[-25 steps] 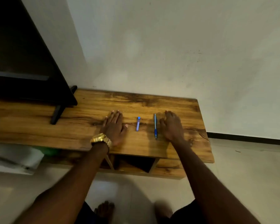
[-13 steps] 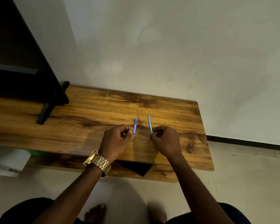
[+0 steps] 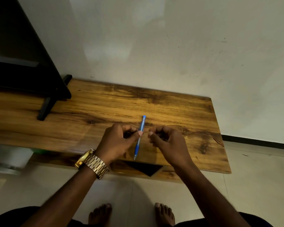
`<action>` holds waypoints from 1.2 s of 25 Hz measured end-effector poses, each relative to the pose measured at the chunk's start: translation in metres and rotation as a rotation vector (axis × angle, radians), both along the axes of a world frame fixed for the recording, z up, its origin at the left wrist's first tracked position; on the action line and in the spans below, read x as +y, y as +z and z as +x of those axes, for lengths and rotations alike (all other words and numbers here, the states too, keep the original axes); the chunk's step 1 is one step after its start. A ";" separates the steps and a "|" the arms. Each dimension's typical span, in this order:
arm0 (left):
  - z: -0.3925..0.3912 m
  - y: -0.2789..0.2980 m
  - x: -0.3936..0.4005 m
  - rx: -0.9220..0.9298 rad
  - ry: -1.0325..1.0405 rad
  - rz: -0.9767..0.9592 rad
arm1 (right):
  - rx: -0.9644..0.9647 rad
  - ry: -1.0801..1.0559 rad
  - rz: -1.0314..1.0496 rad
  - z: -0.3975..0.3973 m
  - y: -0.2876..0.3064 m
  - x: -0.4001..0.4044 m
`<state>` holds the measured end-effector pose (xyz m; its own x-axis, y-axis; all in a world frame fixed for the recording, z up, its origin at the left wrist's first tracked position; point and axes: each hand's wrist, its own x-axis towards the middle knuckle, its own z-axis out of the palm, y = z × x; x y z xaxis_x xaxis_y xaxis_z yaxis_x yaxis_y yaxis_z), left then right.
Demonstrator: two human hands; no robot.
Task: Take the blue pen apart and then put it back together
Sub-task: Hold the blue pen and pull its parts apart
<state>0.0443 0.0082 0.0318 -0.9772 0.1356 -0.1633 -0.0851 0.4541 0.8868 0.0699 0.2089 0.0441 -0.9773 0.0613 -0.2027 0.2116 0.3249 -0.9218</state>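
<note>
The blue pen appears in one piece, held above the wooden table, its tip pointing toward me and its blue cap end pointing at the wall. My left hand, with a gold watch on the wrist, pinches the pen's middle between thumb and fingers. My right hand hovers just right of the pen with its fingers curled in. Nothing shows in it, and it looks slightly apart from the pen.
A black TV on a black stand foot occupies the table's left part. A white wall rises right behind the table. Below the top is an open shelf compartment. My bare feet stand on the tiled floor.
Half a second ago each hand held a separate blue piece. Now the pieces look joined into one pen in my left hand, and my right hand has let go.
</note>
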 end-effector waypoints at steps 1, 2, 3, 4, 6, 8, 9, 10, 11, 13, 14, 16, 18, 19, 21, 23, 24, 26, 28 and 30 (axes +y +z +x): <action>0.002 0.001 -0.001 0.009 -0.058 -0.078 | 0.004 -0.017 -0.041 -0.007 0.001 0.003; 0.004 0.003 0.000 0.016 -0.102 -0.128 | -0.014 -0.019 -0.107 -0.014 0.001 0.006; 0.006 0.003 0.001 0.026 -0.130 -0.153 | -0.047 -0.010 -0.179 -0.020 0.000 0.008; 0.008 0.004 0.003 0.038 -0.144 -0.162 | -0.074 0.002 -0.237 -0.025 -0.001 0.009; 0.008 0.004 0.005 0.046 -0.168 -0.174 | -0.100 0.013 -0.278 -0.030 -0.006 0.008; 0.008 0.005 0.005 0.034 -0.189 -0.194 | -0.134 0.019 -0.271 -0.031 -0.011 0.009; 0.008 0.004 0.005 0.027 -0.190 -0.202 | -0.152 0.017 -0.278 -0.033 -0.012 0.010; 0.007 0.004 0.004 0.020 -0.185 -0.207 | -0.157 -0.007 -0.299 -0.036 -0.014 0.012; 0.007 0.003 0.003 0.014 -0.176 -0.210 | -0.145 -0.062 -0.342 -0.040 -0.015 0.016; 0.006 0.002 0.003 -0.002 -0.130 -0.186 | -0.065 -0.188 -0.349 -0.048 -0.015 0.029; 0.005 0.001 0.003 -0.007 -0.096 -0.160 | -0.010 -0.213 -0.229 -0.051 -0.014 0.039; 0.003 0.000 0.000 -0.009 -0.031 -0.114 | 0.030 -0.157 0.101 -0.052 -0.016 0.053; 0.002 0.000 -0.001 -0.009 -0.005 -0.099 | -0.012 -0.070 0.292 -0.051 -0.022 0.054; 0.001 -0.001 0.000 -0.009 -0.002 -0.098 | -0.033 -0.037 0.342 -0.052 -0.026 0.052; 0.001 -0.002 0.000 -0.010 0.000 -0.101 | -0.044 -0.001 0.410 -0.054 -0.035 0.046; 0.001 -0.003 0.001 -0.019 -0.003 -0.108 | -0.020 -0.009 0.447 -0.057 -0.038 0.045; 0.000 -0.004 0.001 -0.023 -0.005 -0.108 | -0.007 -0.015 0.466 -0.058 -0.039 0.045; 0.000 -0.005 0.000 -0.028 -0.013 -0.106 | -0.001 -0.009 0.490 -0.059 -0.041 0.046; 0.000 -0.005 0.001 -0.032 -0.016 -0.103 | -0.008 -0.005 0.488 -0.059 -0.041 0.043; 0.001 -0.004 0.002 -0.041 -0.016 -0.086 | 0.035 -0.059 0.424 -0.058 -0.033 0.043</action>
<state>0.0450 0.0101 0.0276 -0.9674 0.1347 -0.2147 -0.1126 0.5304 0.8402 0.0120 0.2521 0.0113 -0.9755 0.1882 -0.1140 0.2120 0.6651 -0.7160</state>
